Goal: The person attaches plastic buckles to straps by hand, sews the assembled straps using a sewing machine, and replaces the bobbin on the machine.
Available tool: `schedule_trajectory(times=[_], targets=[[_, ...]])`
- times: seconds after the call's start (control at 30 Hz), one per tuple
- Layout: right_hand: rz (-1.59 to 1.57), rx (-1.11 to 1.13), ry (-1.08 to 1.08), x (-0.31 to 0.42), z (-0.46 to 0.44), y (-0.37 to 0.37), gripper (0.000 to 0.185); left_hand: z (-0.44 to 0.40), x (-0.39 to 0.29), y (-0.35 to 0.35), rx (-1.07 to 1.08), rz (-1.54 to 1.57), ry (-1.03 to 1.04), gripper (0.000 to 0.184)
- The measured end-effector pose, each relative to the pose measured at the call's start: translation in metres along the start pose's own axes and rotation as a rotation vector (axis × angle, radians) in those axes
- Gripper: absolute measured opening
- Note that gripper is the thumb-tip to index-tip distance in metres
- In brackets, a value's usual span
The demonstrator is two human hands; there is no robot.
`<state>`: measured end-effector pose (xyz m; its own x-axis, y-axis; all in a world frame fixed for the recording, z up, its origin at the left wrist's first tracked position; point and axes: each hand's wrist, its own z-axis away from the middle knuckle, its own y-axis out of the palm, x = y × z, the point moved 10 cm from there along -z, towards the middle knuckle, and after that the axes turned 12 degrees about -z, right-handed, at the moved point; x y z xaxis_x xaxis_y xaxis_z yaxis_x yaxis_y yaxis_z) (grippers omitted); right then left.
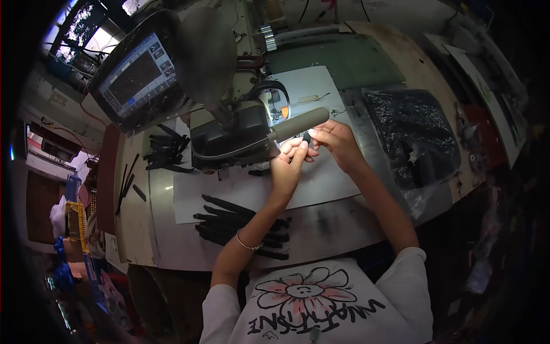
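Right now, hands together, left hand [285, 172] and right hand [342, 148] pinch a small dark piece [307, 137] beside the machine [232, 137]; positioning it seemingly calls for steady fingertips.

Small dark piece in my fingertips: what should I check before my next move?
1. Small dark piece pinched between left hand and right hand: ok.
2. Screen lit: ok.
3. Bracelet away from the machine head: ok.
4. More black strips on the table, near the left forearm: ok.
5. Loose strips all in one pile: not ok, others lie beyond the machine head.
6. Piece's edges lined up: cannot tell, too small and partly covered.
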<state>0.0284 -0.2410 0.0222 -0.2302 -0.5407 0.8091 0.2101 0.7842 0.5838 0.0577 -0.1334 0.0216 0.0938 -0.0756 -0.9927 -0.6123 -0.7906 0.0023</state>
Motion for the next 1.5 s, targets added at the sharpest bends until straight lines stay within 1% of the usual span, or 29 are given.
schedule_trajectory(times=[0.1, 0.4, 0.6, 0.7, 0.8, 0.93, 1.13, 1.23, 1.33, 1.37, 1.4, 1.5], targets=[[-0.031, -0.003, 0.003, 0.004, -0.001, 0.004, 0.006, -0.001, -0.001, 0.001, -0.019, 0.019, 0.014, 0.02], [-0.126, 0.003, 0.093, -0.007, -0.004, 0.002, 0.006, -0.001, -0.001, 0.0, -0.05, 0.022, 0.023, 0.019], [-0.143, -0.014, 0.102, -0.009, -0.002, 0.003, 0.007, 0.0, -0.001, -0.001, -0.059, 0.021, 0.029, 0.018], [-0.119, 0.01, 0.087, -0.008, -0.002, 0.005, 0.009, 0.001, -0.003, -0.001, -0.07, 0.034, 0.033, 0.018], [-0.066, 0.07, 0.014, -0.001, -0.002, 0.009, 0.012, 0.002, -0.005, -0.002, -0.08, 0.033, 0.041, 0.017], [-0.004, 0.075, -0.022, 0.004, -0.001, 0.011, 0.014, 0.003, -0.004, -0.003, -0.083, 0.006, 0.039, 0.018], [0.011, 0.115, -0.044, 0.007, 0.003, 0.013, 0.018, 0.006, -0.003, -0.007, -0.112, 0.009, -0.011, 0.015], [0.005, 0.121, 0.004, 0.005, 0.01, 0.015, 0.02, 0.018, -0.025, -0.018, -0.219, -0.388, 0.21, 0.01], [0.117, 0.105, 0.093, 0.002, 0.02, 0.015, 0.019, 0.039, -0.072, -0.002, -0.215, -0.964, 0.714, 0.011], [0.171, 0.113, 0.11, -0.001, 0.022, 0.015, 0.018, 0.044, -0.074, 0.0, -0.228, -0.99, 0.814, 0.014], [0.224, 0.122, 0.126, -0.004, 0.025, 0.015, 0.017, 0.044, -0.073, 0.0, -0.221, -0.989, 0.835, 0.014], [0.119, 0.108, 0.099, -0.006, 0.026, 0.011, 0.014, 0.047, -0.071, 0.0, -0.21, -1.001, 0.905, 0.013]])
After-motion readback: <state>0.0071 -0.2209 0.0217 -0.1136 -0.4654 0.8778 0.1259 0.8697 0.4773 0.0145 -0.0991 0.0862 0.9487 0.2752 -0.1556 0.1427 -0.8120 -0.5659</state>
